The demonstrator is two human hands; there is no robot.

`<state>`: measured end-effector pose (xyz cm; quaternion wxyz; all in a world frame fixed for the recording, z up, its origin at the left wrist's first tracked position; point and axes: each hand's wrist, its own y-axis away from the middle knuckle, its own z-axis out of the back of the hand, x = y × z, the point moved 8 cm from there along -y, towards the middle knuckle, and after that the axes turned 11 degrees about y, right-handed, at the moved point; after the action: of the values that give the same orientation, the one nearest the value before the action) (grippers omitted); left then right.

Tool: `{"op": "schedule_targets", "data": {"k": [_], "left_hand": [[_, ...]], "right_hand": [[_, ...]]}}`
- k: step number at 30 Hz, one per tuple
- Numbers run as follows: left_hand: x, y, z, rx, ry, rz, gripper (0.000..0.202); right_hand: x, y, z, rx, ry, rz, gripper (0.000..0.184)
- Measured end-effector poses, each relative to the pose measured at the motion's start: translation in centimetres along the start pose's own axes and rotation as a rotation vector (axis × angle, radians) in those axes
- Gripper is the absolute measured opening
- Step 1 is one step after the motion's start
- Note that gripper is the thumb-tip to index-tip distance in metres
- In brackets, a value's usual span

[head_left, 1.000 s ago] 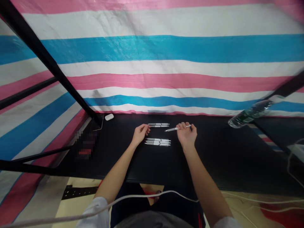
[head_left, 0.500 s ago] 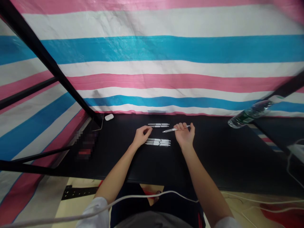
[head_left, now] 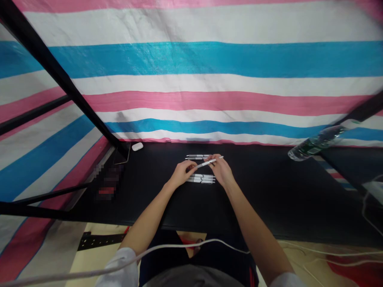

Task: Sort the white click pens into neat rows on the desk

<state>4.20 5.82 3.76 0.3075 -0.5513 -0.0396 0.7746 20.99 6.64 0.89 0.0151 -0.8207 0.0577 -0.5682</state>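
The grip of the right hand (head_left: 220,170) holds a white pen (head_left: 204,164) near mid-barrel.

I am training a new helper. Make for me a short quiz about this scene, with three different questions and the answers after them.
1. True or false: the right hand holds a white pen in its fingers.
2. Fill in the missing word: the small white case lies toward the ____ end of the black table, as the person sees it.
3. Look at the far row of pens, beyond the hands. How many pens does it have?

Key: 1. True. 2. Left. 3. Two.
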Motion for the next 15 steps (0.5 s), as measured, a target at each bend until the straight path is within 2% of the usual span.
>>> {"op": "schedule_targets", "data": {"k": [2,4,7,10,15], "left_hand": [[0.3,-0.1,0.8,-0.015,-0.031,0.013,0.019],[0.8,-0.2,1.4,-0.004,-0.06,0.031,0.018],[1.8,-0.1,1.8,0.04,-0.078,0.066,0.016],[2.6,0.1,1.8,0.073,-0.09,0.096,0.016],[3.2,0.2,1.5,0.11,-0.16,0.109,0.016]], "right_hand": [[0.2,-0.1,1.1,-0.044,0.345,0.051,0.022],[0.4,-0.1,1.5,-0.019,0.65,0.086,0.02],[0.6,0.0,1.3,0.067,0.914,0.166,0.017],[0.6,0.3,0.5,0.174,1.048,0.246,0.009],[0.5,0.3,0.2,0.218,1.071,0.29,0.003]]}}
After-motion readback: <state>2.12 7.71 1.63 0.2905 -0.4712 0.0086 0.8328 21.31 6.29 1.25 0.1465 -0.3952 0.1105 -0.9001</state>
